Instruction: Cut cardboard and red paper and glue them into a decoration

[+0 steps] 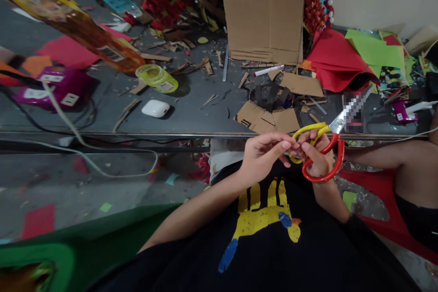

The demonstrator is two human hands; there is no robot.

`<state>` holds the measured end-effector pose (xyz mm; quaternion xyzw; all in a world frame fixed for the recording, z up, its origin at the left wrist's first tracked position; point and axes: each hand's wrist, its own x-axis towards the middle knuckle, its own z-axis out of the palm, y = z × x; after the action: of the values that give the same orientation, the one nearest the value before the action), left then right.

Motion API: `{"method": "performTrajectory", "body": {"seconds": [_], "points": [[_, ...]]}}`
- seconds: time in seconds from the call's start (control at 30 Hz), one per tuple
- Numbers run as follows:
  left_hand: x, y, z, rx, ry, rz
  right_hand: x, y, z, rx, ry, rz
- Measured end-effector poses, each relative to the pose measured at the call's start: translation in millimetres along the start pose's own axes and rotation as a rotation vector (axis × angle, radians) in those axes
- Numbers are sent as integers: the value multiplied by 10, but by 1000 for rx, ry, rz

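Note:
A pair of scissors (338, 124) with one yellow and one red handle hangs on my right hand (318, 157), its blades pointing up and to the right. The handle loops go around the fingers and thumb of that hand. My left hand (265, 155) meets it fingertip to fingertip, with thumb and forefinger pinched together. Whatever lies between those fingertips is too small to make out. Both hands are in front of my dark shirt, just short of the table edge. Beyond them on the table lie cut cardboard pieces (255, 116).
A tall cardboard panel (263, 9) stands at the back of the cluttered table (195, 121). Left are a bottle (102, 45), a yellow jar (157, 78), a white case (155, 108) and cables. Red paper (338, 61) lies right, near another person's arm (379, 157).

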<state>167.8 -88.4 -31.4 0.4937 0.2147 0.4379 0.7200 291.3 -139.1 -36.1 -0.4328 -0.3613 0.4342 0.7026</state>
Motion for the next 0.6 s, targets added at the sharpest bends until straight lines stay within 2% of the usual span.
{"method": "performTrajectory", "body": {"seconds": [0.3, 0.47, 0.6], "points": [[-14, 18, 8, -58, 90, 45, 10, 10, -82, -127, 5, 75], [-62, 112, -2, -47, 29, 41, 43, 96, -289, -338, -13, 130], [-126, 286, 35, -160, -99, -8, -45, 176, -533, -482, 136, 166]]}}
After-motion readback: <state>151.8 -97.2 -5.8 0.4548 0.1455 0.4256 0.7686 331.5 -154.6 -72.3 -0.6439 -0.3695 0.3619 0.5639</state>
